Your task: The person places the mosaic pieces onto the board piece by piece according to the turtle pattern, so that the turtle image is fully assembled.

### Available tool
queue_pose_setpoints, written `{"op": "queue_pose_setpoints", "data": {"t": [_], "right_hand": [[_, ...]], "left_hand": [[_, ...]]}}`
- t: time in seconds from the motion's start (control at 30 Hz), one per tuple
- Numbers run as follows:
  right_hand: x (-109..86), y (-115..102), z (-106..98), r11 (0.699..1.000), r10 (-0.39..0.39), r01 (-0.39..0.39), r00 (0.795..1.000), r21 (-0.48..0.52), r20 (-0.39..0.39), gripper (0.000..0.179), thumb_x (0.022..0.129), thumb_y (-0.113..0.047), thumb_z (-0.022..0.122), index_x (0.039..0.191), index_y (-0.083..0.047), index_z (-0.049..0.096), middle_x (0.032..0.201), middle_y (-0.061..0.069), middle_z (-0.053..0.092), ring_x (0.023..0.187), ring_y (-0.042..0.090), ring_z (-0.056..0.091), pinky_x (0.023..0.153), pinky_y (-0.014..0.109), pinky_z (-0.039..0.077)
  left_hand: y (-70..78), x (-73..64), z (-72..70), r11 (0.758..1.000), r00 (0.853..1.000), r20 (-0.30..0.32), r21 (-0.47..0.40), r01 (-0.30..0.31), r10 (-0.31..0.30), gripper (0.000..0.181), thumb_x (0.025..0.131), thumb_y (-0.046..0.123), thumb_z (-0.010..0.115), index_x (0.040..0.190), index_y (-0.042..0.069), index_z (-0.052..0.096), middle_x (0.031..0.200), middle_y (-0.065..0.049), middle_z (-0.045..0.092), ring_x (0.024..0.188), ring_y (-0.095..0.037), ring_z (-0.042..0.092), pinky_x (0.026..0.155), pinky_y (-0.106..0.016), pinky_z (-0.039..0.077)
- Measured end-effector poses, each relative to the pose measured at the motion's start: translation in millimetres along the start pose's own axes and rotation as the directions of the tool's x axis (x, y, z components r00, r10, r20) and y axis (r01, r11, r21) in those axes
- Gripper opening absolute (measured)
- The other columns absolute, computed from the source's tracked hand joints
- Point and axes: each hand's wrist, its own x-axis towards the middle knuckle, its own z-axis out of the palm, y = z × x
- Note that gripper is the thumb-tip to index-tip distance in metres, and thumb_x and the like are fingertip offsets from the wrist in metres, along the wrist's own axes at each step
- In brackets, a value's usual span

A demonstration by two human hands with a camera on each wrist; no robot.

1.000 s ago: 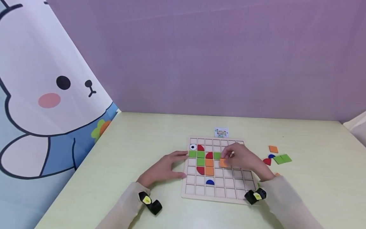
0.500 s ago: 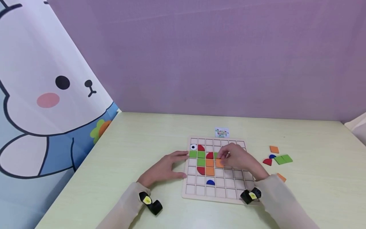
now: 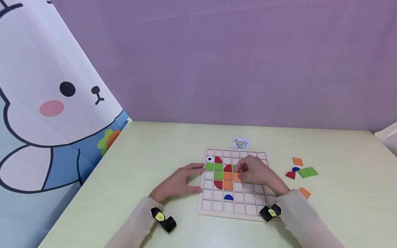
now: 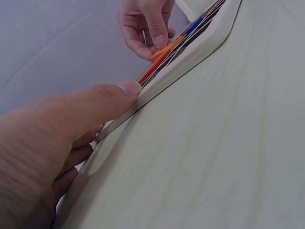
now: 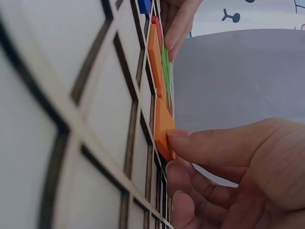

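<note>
A wooden grid board (image 3: 231, 217) lies on the table, with green, orange, red and blue tiles in some of its cells. My right hand (image 3: 255, 170) pinches an orange square tile (image 5: 163, 126) between thumb and fingers, over the cell right of another orange tile (image 3: 227, 176). In the right wrist view this tile sits a little tilted against the grid. My left hand (image 3: 178, 182) touches the board's left edge, its thumb and fingers spread apart. A green tile (image 3: 234, 167) is partly hidden behind the right hand. An eye tile (image 3: 210, 159) sits at the upper left.
A small pattern card (image 3: 241, 143) lies behind the board. Loose tiles are at the right: an orange square (image 3: 297, 161), a blue half-circle (image 3: 296, 169), a red piece (image 3: 290, 175), green squares (image 3: 307, 172) and another orange square (image 3: 305, 193). A purple cloth (image 3: 232, 69) stands behind the table.
My right hand has moved left with the orange tile, bringing it beside the other orange tile; in the last half second it has barely shifted. My left hand has stayed at the board's edge.
</note>
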Motion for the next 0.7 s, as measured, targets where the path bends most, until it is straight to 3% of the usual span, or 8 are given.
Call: {"op": "queue_pose_setpoints", "data": {"t": [0.7], "right_hand": [[-0.4, -4.2, 1.0, 1.000, 0.014, -0.014, 1.000, -0.007, -0.001, 0.013, 0.080, 0.004, 0.069, 0.086, -0.006, 0.072, 0.081, 0.003, 0.064, 0.073, 0.016, 0.051, 0.067, 0.027, 0.046]], "left_hand": [[4.4, -2.5, -2.1, 1.000, 1.000, -0.004, 0.003, 0.007, -0.007, 0.068, 0.081, 0.035, 0.075, 0.139, 0.012, 0.050, 0.150, -0.002, 0.040, 0.140, -0.025, 0.034, 0.114, -0.045, 0.032]]}}
